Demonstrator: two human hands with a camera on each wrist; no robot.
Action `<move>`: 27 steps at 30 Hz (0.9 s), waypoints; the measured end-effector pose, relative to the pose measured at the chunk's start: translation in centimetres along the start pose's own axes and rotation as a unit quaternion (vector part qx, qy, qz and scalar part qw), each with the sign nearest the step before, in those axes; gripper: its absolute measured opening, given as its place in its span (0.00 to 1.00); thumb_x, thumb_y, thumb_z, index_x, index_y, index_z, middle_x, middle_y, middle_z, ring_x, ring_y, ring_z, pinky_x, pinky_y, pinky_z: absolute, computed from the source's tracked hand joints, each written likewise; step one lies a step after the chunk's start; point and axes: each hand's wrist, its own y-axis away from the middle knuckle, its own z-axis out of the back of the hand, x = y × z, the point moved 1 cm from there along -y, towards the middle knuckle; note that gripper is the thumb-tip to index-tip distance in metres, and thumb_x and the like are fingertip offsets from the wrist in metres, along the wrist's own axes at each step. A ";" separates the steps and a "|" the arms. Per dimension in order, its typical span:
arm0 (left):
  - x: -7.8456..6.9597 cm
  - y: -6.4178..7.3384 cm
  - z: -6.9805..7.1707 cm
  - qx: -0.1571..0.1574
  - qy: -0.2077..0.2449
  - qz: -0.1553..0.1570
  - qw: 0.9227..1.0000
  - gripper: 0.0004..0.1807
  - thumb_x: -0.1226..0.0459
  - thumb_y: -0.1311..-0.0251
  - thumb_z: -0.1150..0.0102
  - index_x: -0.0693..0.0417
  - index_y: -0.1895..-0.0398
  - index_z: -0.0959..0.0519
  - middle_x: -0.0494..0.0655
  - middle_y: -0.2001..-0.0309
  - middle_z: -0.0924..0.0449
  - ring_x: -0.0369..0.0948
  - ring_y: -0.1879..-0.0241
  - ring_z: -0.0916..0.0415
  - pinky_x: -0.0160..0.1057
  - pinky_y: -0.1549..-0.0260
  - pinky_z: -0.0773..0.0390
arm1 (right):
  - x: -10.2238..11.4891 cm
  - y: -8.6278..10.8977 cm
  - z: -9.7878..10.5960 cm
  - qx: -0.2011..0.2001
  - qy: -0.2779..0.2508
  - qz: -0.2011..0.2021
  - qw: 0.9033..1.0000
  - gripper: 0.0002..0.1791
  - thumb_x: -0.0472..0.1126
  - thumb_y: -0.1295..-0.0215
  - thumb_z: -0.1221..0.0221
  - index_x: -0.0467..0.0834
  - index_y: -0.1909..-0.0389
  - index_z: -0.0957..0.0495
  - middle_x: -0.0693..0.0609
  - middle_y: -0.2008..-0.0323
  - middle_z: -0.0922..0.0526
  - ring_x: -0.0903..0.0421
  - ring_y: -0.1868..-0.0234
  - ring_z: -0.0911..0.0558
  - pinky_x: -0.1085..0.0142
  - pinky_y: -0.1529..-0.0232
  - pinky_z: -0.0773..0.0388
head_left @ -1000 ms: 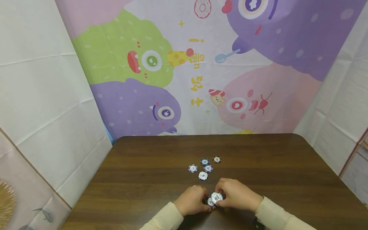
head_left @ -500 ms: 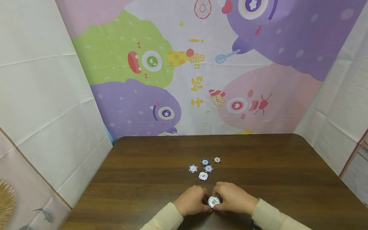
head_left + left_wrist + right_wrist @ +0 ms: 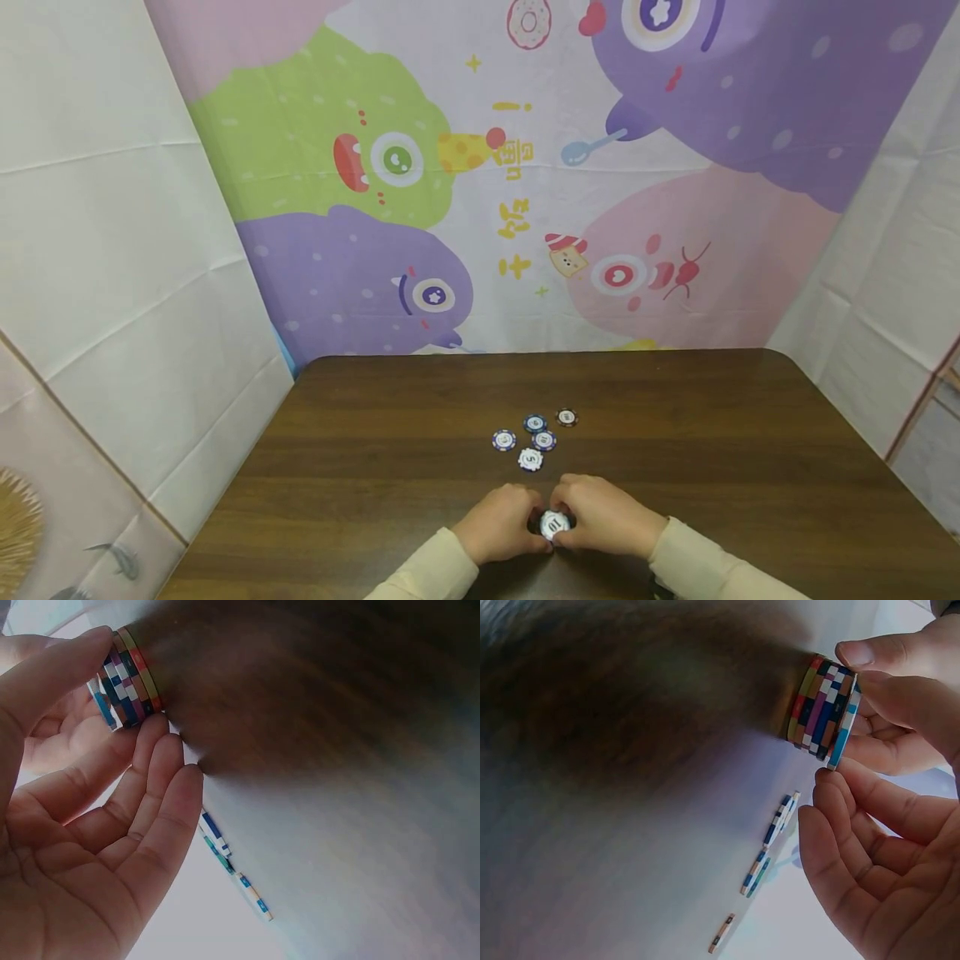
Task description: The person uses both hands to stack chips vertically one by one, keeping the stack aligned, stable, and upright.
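A short stack of poker chips [image 3: 133, 679] stands on the table between both hands, its layers showing several edge colours in the wrist views. My left hand [image 3: 498, 525] grips the stack from the left, thumb on the near side and fingertips on the far side. From the other side, my right hand [image 3: 611, 517] pinches the top chip [image 3: 554, 525], white with a "10" on its face, between thumb and index finger. Seen from the right wrist, this white-and-light-blue chip [image 3: 845, 724] lies on the stack, slightly offset. The head view hides most of the lower chips.
Beyond the hands lie several loose chips: a white one [image 3: 530, 459], a blue-and-white one [image 3: 504, 440], a dark teal one [image 3: 535, 423] touching another blue one [image 3: 543, 440], and a dark brown one [image 3: 567, 417]. The brown wooden table [image 3: 360, 433] meets a printed cloth [image 3: 525, 317] behind.
My right hand has moved left with the white "10" chip, bringing it over the stack and covering the chip beneath. My left hand has stayed in place around the stack.
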 end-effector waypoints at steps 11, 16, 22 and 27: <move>0.0 0.0 0.0 -0.001 0.002 -0.001 1.000 0.15 0.54 0.60 0.24 0.48 0.70 0.18 0.33 0.78 0.24 0.27 0.75 0.36 0.26 0.74 0.35 | 0.2 -0.2 -0.1 -0.005 0.008 0.005 1.000 0.12 0.45 0.53 0.29 0.45 0.69 0.18 0.60 0.72 0.26 0.70 0.73 0.34 0.74 0.72 0.33; 0.0 0.1 0.0 -0.002 0.004 0.001 1.000 0.16 0.54 0.60 0.24 0.48 0.70 0.18 0.33 0.77 0.23 0.27 0.75 0.36 0.26 0.74 0.35 | 0.1 -0.2 -0.1 0.000 0.001 0.003 1.000 0.12 0.46 0.52 0.29 0.45 0.68 0.17 0.60 0.72 0.26 0.70 0.73 0.34 0.75 0.72 0.33; 0.0 0.1 0.0 -0.006 0.010 0.001 1.000 0.16 0.54 0.60 0.24 0.48 0.69 0.19 0.33 0.78 0.24 0.27 0.76 0.37 0.26 0.75 0.36 | -0.1 -0.3 0.1 0.001 -0.006 -0.002 1.000 0.12 0.46 0.51 0.29 0.45 0.67 0.17 0.60 0.71 0.24 0.70 0.72 0.33 0.74 0.71 0.31; 0.0 0.1 0.0 -0.009 0.011 0.002 1.000 0.16 0.54 0.60 0.24 0.48 0.71 0.19 0.34 0.77 0.24 0.27 0.76 0.37 0.26 0.76 0.37 | -0.4 -0.3 0.5 0.003 -0.028 -0.018 0.999 0.14 0.46 0.49 0.30 0.43 0.64 0.17 0.57 0.68 0.22 0.68 0.70 0.28 0.73 0.69 0.28</move>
